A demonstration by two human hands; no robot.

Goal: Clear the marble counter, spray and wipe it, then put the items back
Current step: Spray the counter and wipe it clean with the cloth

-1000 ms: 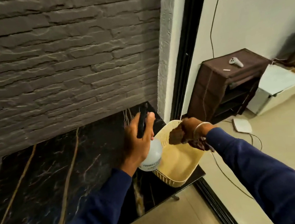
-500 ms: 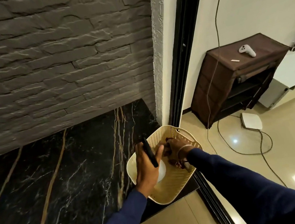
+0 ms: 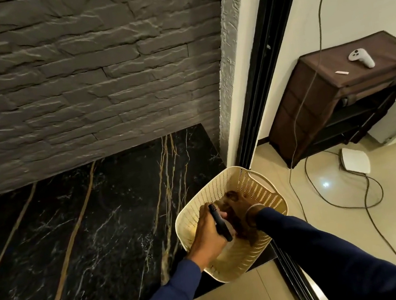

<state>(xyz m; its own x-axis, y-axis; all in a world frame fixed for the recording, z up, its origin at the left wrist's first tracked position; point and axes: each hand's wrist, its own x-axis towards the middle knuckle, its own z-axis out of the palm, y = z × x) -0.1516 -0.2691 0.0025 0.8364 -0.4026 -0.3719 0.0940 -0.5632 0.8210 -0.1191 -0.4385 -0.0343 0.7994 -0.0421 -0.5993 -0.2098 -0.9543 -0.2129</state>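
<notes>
A cream perforated basket (image 3: 221, 180) sits on the front right corner of the black marble counter (image 3: 88, 228). Both my hands are down inside it. My left hand (image 3: 207, 236) grips the spray bottle (image 3: 219, 222) by its black trigger head, and the white body is mostly hidden under my hand. My right hand (image 3: 237, 204) is beside it, fingers closed on a dark cloth (image 3: 240, 230) that lies partly under my wrist. Apart from the basket, the counter carries nothing.
A grey stone wall backs the counter, and a black door frame (image 3: 259, 105) runs along its right end. Beyond stand a brown cabinet (image 3: 325, 106) with a white controller (image 3: 360, 57), a cable (image 3: 367, 202) and a white flat device (image 3: 355, 163) on the floor.
My left hand has brought the spray bottle down from above the counter into the basket. My right hand moved from the basket's rim into it with the cloth. The view tilted down.
</notes>
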